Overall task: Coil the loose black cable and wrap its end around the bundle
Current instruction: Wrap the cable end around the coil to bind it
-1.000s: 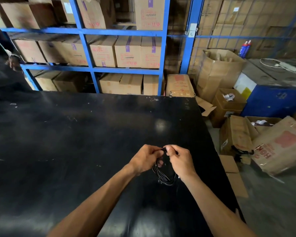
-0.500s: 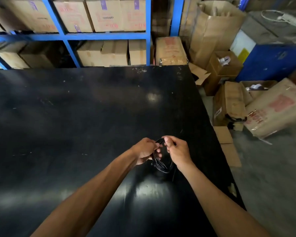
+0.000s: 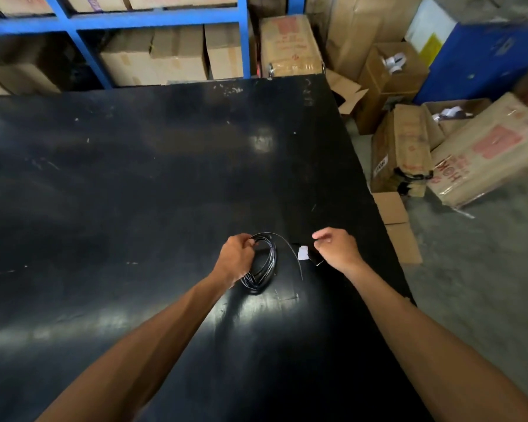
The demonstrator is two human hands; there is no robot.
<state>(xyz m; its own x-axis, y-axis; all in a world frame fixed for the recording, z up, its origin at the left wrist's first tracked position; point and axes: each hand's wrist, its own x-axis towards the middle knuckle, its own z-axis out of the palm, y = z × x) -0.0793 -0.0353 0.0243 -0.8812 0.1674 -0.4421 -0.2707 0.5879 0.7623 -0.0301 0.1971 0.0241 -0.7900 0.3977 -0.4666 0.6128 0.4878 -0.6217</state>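
The left hand (image 3: 236,259) is gripping the coiled black cable (image 3: 261,268) at the top of the loops, its fingers curled around the strands so that the bundle is hanging down beside and just below the knuckles, over the black table (image 3: 134,178). The coil is forming a narrow oval of several turns, and its lower end is sitting close to the left wrist.

From the top of the bundle a single loose strand (image 3: 290,252) is arching away toward the right hand (image 3: 337,249) and then dropping down between the two hands. The right hand is held apart from the coil, its fingers curled in with thumb and forefinger drawn together. It seems to be pinching the cable's end near a small white tag (image 3: 303,253) lying just to the left of its fingers, though the dark cord against the dark tabletop is making the exact contact hard to confirm.

Beyond both hands, past the far edge of the table, cardboard boxes (image 3: 177,56) are sitting on blue shelving (image 3: 153,18). To the right of the right hand, off the table's side, more cartons (image 3: 401,153) are lying on the grey floor (image 3: 470,269).
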